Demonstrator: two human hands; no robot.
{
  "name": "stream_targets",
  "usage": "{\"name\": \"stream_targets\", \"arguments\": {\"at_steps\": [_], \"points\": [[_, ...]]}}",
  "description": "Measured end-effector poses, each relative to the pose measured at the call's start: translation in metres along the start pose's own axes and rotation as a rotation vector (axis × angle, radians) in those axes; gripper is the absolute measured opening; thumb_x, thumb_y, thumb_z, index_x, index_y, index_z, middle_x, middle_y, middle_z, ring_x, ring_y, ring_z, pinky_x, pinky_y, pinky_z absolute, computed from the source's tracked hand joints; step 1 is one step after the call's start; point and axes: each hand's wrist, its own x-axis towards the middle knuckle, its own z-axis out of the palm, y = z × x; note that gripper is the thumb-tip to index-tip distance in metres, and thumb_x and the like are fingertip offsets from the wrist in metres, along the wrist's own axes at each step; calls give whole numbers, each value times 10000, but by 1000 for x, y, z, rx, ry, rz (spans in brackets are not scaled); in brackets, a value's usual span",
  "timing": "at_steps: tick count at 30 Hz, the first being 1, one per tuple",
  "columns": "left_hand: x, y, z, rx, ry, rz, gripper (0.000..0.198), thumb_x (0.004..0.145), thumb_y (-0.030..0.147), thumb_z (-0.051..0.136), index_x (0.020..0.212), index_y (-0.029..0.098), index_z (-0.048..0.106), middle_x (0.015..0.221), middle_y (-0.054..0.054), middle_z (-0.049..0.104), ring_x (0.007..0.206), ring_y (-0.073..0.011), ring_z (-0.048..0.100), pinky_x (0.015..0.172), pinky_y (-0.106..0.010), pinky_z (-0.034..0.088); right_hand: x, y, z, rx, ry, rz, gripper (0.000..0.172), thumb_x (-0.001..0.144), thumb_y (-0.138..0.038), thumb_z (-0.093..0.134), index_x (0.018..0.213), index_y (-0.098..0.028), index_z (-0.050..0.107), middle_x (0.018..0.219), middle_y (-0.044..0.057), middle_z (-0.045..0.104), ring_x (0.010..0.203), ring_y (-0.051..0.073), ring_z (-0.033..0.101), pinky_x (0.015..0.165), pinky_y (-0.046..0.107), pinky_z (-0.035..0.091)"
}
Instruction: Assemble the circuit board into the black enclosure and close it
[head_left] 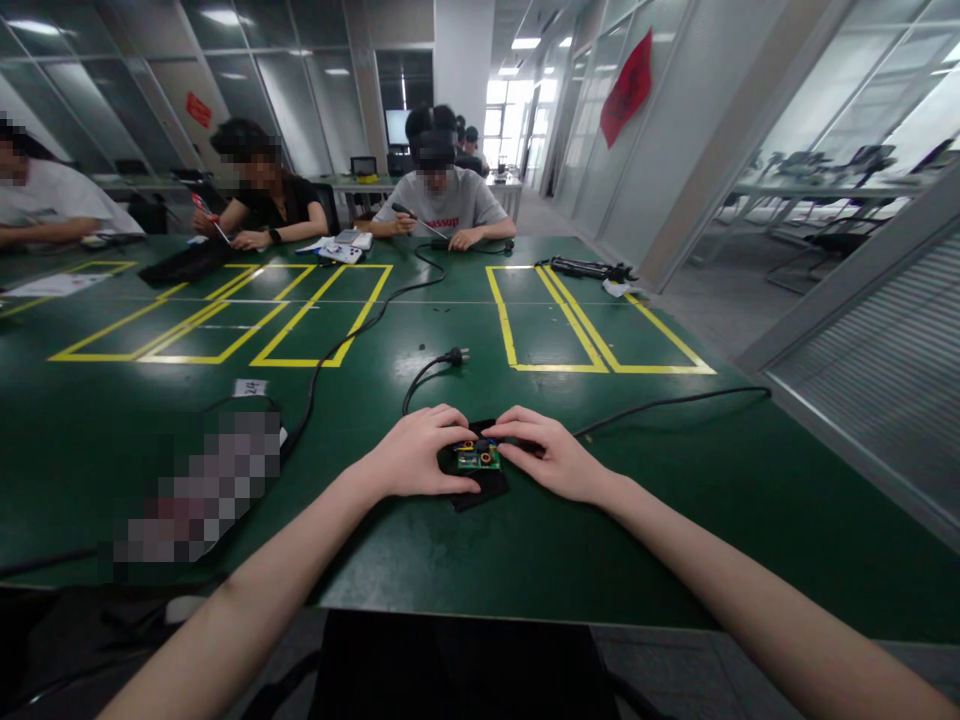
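Note:
A small green circuit board [478, 462] with copper coils and a dark block on it lies in a flat black casing [481, 490] on the table. My left hand [420, 452] curves around the board's left side, fingers at its top edge and thumb near the bottom. From the right, my right hand [553, 458] pinches at the upper right corner of the board. Its fingertips meet those of the left hand over the top edge, where thin blue and yellow wires show. The exact contact under the fingertips is hidden.
Beyond my hands a black plug [456, 356] lies on the green table [360, 400]. A power strip [210, 490], blurred out, sits at left with its cable running back. Yellow tape [559, 368] marks rectangles. Several people [442, 200] work at the far side.

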Motion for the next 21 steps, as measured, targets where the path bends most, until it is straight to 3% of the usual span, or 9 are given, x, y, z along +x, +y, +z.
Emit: {"name": "stream_targets", "arguments": {"at_steps": [4,11,21], "points": [[0,-3,0,-1,7,28,460,759,569,825,1014,194,751,1161,-98,717,1088,-275,686,930,-372,551,0,-3,0,23,-39,-33,255,1027,-272,525,1174,-227,729,1092,89,676,978,196,678,873,343,561],[0,-8,3,-29,32,46,363,828,508,792,1011,195,767,1157,-92,751,1247,-297,648,1019,-394,539,4,-4,0,-9,-4,58,287,1045,-312,488,1043,-197,751,948,77,703,823,178,662,726,304,535],[-1,-8,5,-30,32,41,352,866,488,765,1050,188,773,1187,-103,753,1245,-289,651,1038,-410,542,5,-5,0,33,-24,135,308,1030,-356,513,961,-187,761,952,81,695,808,177,655,665,284,512]]}}
